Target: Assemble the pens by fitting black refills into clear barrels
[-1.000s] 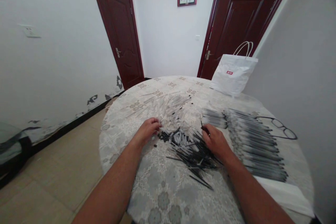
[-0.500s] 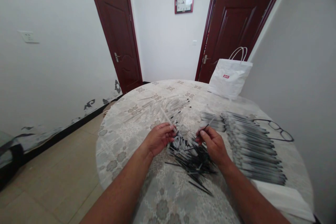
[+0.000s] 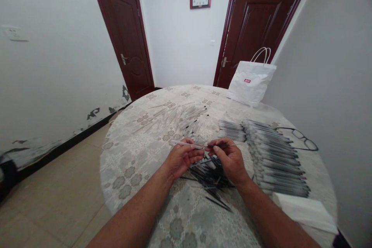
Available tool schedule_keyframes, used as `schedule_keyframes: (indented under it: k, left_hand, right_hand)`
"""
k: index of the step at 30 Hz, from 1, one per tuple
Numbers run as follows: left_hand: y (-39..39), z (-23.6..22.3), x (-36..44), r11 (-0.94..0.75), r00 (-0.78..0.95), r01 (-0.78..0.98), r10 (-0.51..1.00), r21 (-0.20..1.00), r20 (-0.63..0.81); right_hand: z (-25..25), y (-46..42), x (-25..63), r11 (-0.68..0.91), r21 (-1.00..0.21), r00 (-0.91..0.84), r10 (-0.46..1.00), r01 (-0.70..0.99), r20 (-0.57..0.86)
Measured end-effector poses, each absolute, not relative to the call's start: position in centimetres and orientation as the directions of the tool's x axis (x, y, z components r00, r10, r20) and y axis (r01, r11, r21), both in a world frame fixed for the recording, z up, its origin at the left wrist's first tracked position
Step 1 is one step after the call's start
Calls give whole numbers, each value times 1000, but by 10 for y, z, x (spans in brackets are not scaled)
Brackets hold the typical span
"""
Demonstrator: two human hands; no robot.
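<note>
My left hand [image 3: 183,159] pinches a whitish, see-through pen barrel [image 3: 178,143] that lies nearly level, pointing at my other hand. Closed on a thin dark pen refill [image 3: 209,147], my right hand [image 3: 231,161] is close by on the right. The refill's tip and the barrel's end meet or nearly meet; I cannot tell whether one is inside the other. Below both hands lies a loose heap of black refills [image 3: 213,180]. Beyond them, loose pale barrels [image 3: 171,118] are scattered, with a few small black pieces among them.
Rows of grey-black pens [image 3: 279,162] lie at the right, with a smaller batch [image 3: 232,130] beside them. Glasses [image 3: 305,139], a white paper bag [image 3: 252,83] and a folded white sheet or packet [image 3: 305,211] also sit on the round, cloth-covered table [image 3: 124,162].
My hands have come together over the heap. The barrel has turned from slanting to nearly level, and the refill in my right hand now points left at its end. The view shifted slightly.
</note>
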State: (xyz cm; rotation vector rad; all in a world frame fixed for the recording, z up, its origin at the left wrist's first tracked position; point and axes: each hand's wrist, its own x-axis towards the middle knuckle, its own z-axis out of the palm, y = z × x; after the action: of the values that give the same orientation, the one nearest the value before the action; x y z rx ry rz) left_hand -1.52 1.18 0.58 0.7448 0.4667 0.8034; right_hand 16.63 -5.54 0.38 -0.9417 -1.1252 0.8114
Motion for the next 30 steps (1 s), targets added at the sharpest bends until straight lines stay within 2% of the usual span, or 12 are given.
schedule_keyframes:
  k: [14,16,19,22,25,28,30]
  left_hand:
    - [11,4,-15,494,593,-525,796,693,-118]
    - [10,3,-15,500,605,-521,788,692,-114]
    - [9,2,-13,499,602,-527,791,688,-112]
    - [8,2,-12,509,612,-518,782,688,-117]
    - [10,2,-12,500,598,-522,792,691,-122]
    - [12,2,-13,484,569,-539,813,690,-126]
    - [10,3,-12,497,588,-528,799,689,-126]
  right_hand:
    - [7,-59,164,433,-901,273,871,-37,408]
    - [6,-58,164,432,-902,268,867,19,421]
    - [6,-58,164,439,-876,240,845,198,478]
    - [8,-59,166,444,-837,150,848,319,508]
    - [8,-60,171,396,-892,77,904,217,420]
    - [5,-59,175,369,-929,178,916,-23,359]
    - [1,-58,176,379,-922,245,905,-86,349]
